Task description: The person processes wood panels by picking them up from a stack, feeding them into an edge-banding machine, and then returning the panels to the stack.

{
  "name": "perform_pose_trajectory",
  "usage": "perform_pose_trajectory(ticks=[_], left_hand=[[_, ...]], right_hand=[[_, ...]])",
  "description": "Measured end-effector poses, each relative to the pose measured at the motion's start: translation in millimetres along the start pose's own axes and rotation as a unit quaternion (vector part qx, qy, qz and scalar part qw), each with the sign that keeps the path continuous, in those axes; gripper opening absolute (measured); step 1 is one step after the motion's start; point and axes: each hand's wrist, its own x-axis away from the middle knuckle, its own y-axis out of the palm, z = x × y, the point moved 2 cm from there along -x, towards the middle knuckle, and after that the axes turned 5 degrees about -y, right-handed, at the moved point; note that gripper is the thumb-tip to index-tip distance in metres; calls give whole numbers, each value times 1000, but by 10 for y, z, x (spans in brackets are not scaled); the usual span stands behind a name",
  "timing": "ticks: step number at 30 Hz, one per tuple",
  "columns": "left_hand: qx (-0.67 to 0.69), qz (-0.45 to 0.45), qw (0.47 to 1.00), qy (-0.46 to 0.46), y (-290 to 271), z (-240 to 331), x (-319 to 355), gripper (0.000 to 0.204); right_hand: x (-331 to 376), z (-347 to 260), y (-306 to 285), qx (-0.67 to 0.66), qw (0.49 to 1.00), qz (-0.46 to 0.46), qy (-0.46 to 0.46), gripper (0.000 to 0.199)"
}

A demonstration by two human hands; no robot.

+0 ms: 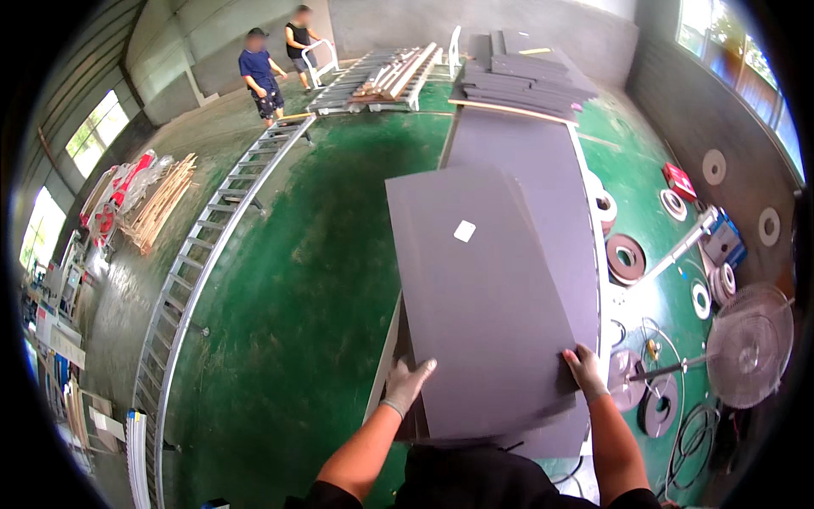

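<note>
In front of me is a large flat grey panel [492, 314] with a small white label [464, 231] on its upper face. It lies slightly askew over a long run of similar grey board [509, 140]. My left hand [408, 383], in a pale glove, is closed on the panel's left edge near its close end, thumb on top. On the opposite edge my right hand [585, 371], also gloved, grips with its fingers partly hidden. The close edge of the panel is smeared by motion.
Stacked grey boards [521, 81] stand at the far end. A metal roller conveyor [199, 242] runs along the left. To the right are edge-band rolls [626, 259], a caged fan [749, 344] and loose cables [697, 437]. Two people [259, 75] stand near a cart [381, 76] of wood strips.
</note>
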Motion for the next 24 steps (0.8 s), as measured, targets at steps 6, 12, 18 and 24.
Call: perform_pose_trajectory(ticks=[6, 12, 18, 24], left_hand=[[160, -67, 983, 59, -111, -317, -210, 70], [27, -51, 998, 32, -340, -376, 45, 60], [-148, -254, 953, 75, -381, -803, 868, 66], [-86, -502, 845, -161, -238, -1163, 1555, 71]], right_hand=[[632, -203, 440, 40, 990, 133, 27, 58], [1680, -190, 1071, -39, 913, 389, 118, 79], [2909, -645, 2330, -787, 587, 130, 138, 55], [3836, -1101, 2210, -784, 558, 182, 205, 54]])
